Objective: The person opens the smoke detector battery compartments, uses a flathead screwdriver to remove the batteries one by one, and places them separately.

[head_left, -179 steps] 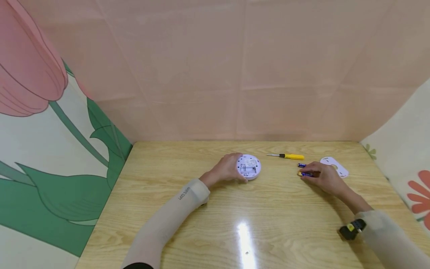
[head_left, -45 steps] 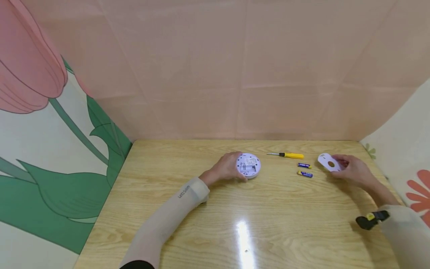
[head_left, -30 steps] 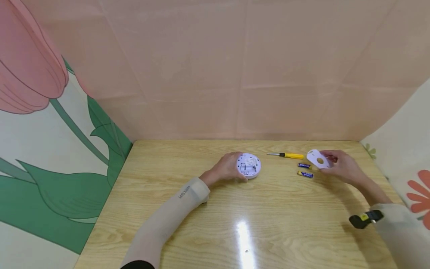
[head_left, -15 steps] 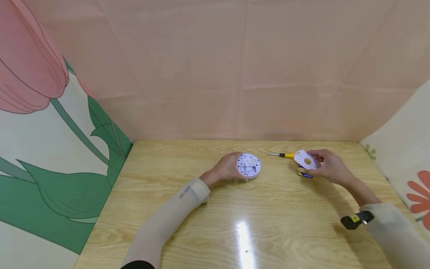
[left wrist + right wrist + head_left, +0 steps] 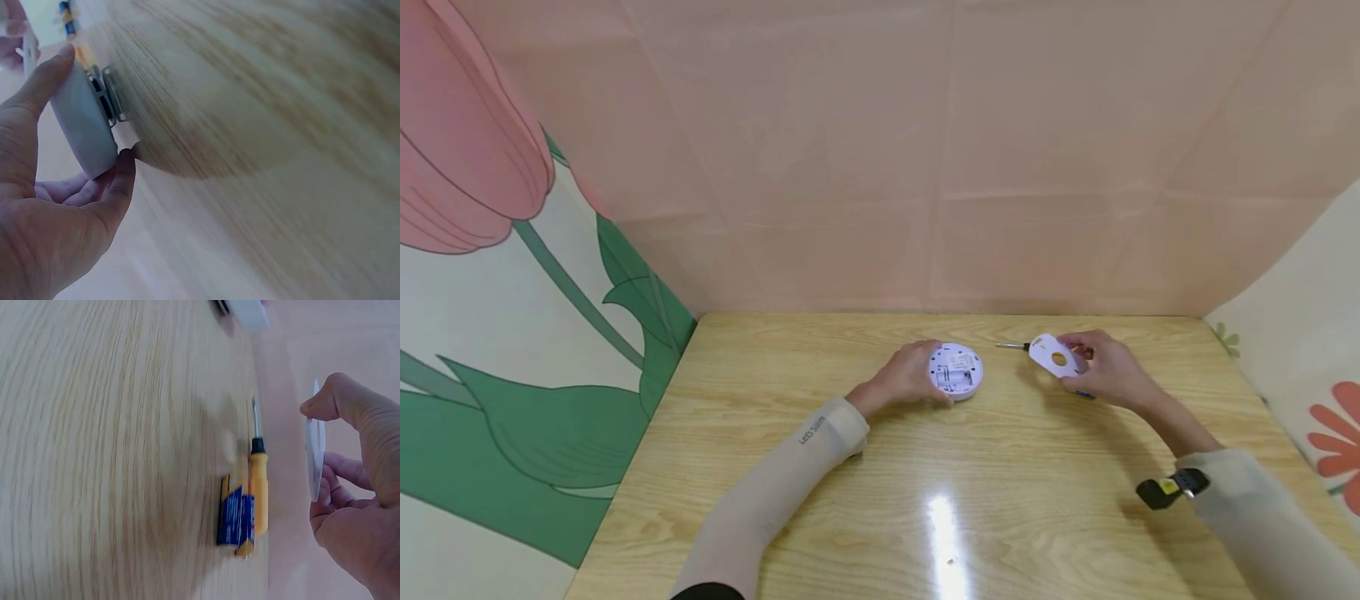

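My left hand (image 5: 906,375) grips the left side of a round white device (image 5: 956,385) on the table. Its underside faces up, with a battery compartment showing. In the left wrist view the thumb and fingers span the device's white casing (image 5: 81,119). My right hand (image 5: 1112,372) pinches a flat white mounting plate (image 5: 1043,351) by its edge. This plate has a round hole and is held tilted above the table, to the right of the device. Below it lie two blue-and-yellow batteries (image 5: 234,515), mostly hidden from the head view.
A yellow-handled screwdriver (image 5: 259,487) lies beside the batteries; the plate covers its handle in the head view, leaving the metal shaft (image 5: 1011,345) visible. The wooden table (image 5: 880,492) meets a pink backdrop (image 5: 820,258) behind the objects.
The right hand has left the batteries, picked up the mounting plate and carried it left over batteries and screwdriver, closer to the device. The left hand stays in place.
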A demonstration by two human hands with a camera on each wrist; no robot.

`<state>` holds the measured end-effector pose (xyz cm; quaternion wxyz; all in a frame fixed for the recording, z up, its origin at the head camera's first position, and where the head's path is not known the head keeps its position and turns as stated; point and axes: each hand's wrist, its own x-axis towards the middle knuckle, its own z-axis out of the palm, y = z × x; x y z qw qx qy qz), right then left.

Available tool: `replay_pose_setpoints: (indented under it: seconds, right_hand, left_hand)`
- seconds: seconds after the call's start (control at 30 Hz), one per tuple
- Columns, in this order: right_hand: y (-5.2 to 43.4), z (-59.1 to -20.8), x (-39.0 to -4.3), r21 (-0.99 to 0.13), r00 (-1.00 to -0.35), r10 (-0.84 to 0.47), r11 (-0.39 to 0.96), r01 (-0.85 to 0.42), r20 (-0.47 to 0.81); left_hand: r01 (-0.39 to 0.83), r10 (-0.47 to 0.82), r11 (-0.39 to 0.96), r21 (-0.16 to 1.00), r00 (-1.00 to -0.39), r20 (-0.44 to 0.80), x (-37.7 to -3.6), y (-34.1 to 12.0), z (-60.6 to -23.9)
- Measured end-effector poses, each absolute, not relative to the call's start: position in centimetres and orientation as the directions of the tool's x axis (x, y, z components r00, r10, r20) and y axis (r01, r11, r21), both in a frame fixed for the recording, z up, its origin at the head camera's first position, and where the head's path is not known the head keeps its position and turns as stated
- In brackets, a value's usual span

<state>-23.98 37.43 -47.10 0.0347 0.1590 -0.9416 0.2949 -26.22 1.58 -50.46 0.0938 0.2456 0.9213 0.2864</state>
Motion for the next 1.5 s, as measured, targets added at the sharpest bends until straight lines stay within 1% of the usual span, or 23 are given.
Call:
replay_pose_setpoints:
  seconds: [0.27,0.6,0.97,1.23,1.5]
  right_hand:
    - [34.8,-46.6,-24.1,-0.552,-0.939,-0.305,0.762,-0.339,0.156]
    - [32.0,-47.0,-24.3,-0.572,-0.93,-0.343,0.74,-0.354,0.131]
    - [28.6,-47.3,-24.0,-0.572,-0.929,-0.343,0.738,-0.359,0.14]
    - [27.0,-47.3,-23.9,-0.588,-0.931,-0.347,0.732,-0.343,0.11]
    - [25.7,-47.4,-24.1,-0.601,-0.931,-0.35,0.725,-0.337,0.1]
  left_hand:
    - [0.4,0.504,0.719,0.568,-0.863,-0.029,-26.2,1.4,-50.5]
    - [0.405,0.509,0.708,0.578,-0.86,-0.021,-26.2,1.6,-50.7]
    - [0.412,0.503,0.715,0.565,-0.865,-0.006,-26.1,1.9,-50.6]
    - [0.401,0.502,0.695,0.596,-0.865,-0.003,-26.0,1.8,-50.5]
    - [0.418,0.508,0.7,0.578,-0.861,0.008,-26.1,1.8,-50.5]
